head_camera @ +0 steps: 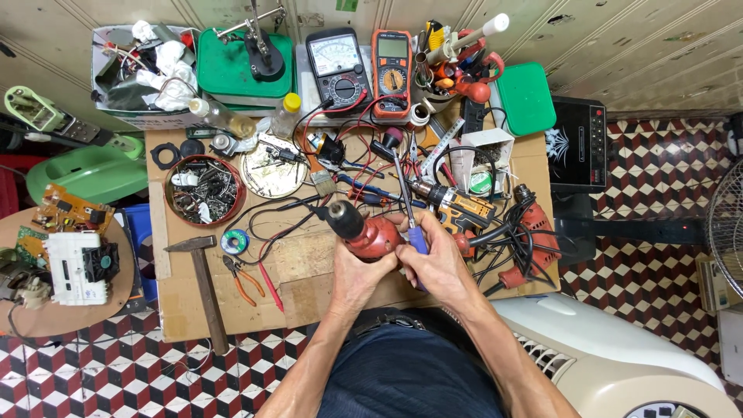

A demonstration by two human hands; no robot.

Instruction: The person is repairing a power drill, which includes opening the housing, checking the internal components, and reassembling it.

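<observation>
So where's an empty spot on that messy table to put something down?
The bare cardboard near the front edge, between the orange-handled pliers and the left hand, is free. A smaller patch lies left of the hammer. Everything behind, around the tin of metal bits, meters and wires, is crowded.

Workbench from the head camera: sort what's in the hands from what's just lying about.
In hand:
- red drill, gripped by the left hand
- blue-handled screwdriver, held by the right hand

Lying about:
- hammer
- orange-handled pliers
- two multimeters
- tin of metal bits
- orange cordless drill
</observation>
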